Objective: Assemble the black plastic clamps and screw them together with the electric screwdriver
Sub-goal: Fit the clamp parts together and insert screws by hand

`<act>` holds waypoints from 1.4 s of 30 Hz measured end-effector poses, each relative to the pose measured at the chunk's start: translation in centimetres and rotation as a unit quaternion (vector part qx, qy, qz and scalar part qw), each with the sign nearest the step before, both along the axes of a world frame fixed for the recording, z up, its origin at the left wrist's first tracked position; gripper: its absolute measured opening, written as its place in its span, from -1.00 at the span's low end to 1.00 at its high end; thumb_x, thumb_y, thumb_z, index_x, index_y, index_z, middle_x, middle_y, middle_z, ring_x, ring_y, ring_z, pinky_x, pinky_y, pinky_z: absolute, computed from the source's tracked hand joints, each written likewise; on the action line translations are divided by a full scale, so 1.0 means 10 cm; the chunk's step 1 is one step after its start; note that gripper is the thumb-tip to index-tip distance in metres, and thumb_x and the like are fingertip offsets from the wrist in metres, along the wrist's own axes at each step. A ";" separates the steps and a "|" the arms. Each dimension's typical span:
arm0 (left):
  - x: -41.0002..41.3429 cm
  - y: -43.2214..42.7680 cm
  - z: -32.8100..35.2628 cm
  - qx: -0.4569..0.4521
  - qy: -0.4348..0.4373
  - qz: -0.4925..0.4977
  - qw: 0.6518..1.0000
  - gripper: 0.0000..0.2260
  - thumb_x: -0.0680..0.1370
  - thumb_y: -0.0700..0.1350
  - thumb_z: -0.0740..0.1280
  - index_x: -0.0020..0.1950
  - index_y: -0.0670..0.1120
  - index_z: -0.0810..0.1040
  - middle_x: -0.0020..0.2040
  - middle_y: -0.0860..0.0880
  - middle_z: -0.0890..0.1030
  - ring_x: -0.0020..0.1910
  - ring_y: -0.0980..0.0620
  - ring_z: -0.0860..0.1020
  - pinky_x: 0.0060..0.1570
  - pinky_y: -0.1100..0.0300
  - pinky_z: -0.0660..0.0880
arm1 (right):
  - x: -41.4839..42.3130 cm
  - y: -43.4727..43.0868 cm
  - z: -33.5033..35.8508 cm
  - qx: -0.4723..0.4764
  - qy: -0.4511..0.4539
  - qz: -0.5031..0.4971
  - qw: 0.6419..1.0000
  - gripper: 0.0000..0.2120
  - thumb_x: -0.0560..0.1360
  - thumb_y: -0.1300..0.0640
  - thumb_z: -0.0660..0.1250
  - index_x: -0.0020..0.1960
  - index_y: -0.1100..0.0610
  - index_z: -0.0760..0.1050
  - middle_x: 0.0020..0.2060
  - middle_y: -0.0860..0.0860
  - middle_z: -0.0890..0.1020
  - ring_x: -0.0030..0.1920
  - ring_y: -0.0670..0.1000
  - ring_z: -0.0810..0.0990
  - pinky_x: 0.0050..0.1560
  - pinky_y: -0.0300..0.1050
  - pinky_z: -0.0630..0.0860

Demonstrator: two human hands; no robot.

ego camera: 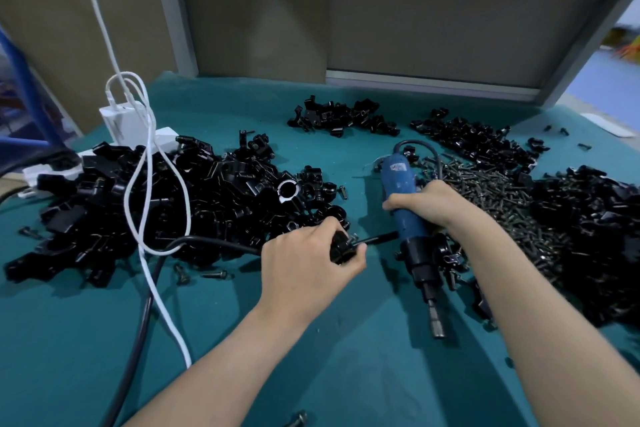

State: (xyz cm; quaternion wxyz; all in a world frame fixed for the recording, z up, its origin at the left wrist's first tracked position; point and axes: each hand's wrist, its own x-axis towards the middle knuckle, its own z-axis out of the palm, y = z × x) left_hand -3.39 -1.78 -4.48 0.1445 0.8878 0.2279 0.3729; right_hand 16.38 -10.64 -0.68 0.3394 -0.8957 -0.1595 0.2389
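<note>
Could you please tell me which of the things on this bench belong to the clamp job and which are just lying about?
Job: black clamp in the left hand; electric screwdriver in the right hand; pile of screws; heaps of clamp parts.
Lying about: white charger; white cables.

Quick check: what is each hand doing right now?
Left hand: grips a black clamp.
Right hand: grips the blue electric screwdriver.
</note>
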 end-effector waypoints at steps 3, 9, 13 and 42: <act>0.00 -0.01 -0.02 0.007 0.014 -0.010 1.000 -0.74 0.36 0.17 0.32 -0.33 0.00 0.52 -0.56 0.09 0.44 -0.58 0.07 0.42 -0.57 0.31 0.25 | -0.02 -0.07 0.12 0.196 0.131 -0.045 0.971 -0.55 0.22 0.03 0.51 0.02 0.16 0.47 -0.17 0.08 0.60 -0.31 0.00 0.61 -0.40 -0.23 0.52; -0.01 -0.03 -0.02 -0.003 0.023 -0.003 1.000 -0.77 0.30 0.15 0.37 -0.33 0.00 0.55 -0.54 0.08 0.48 -0.56 0.06 0.47 -0.58 0.24 0.34 | -0.06 -0.03 0.45 0.666 0.319 -0.033 0.673 -0.64 0.41 0.25 0.31 0.18 0.22 0.36 -0.02 0.11 0.62 -0.01 0.10 0.67 -0.37 -0.23 0.58; 0.01 -0.03 -0.02 -0.004 0.035 0.004 0.999 -0.76 0.31 0.16 0.35 -0.31 -0.01 0.56 -0.54 0.07 0.48 -0.54 0.02 0.48 -0.56 0.23 0.38 | -0.09 0.01 0.42 0.736 0.298 -0.034 0.607 -0.85 0.46 0.08 0.34 -0.03 0.12 0.48 -0.17 -0.06 0.63 -0.43 -0.13 0.50 -0.42 -0.30 0.47; -0.03 -0.07 0.04 -0.119 0.035 -0.010 0.992 -0.75 0.31 0.17 0.34 -0.33 -0.01 0.53 -0.53 0.07 0.51 -0.50 0.04 0.48 -0.43 0.21 0.40 | -0.18 0.10 0.49 0.735 0.287 -0.069 0.611 -0.88 0.55 0.06 0.23 -0.15 0.05 0.42 -0.30 -0.10 0.55 -0.52 -0.13 0.38 -0.46 -0.29 0.39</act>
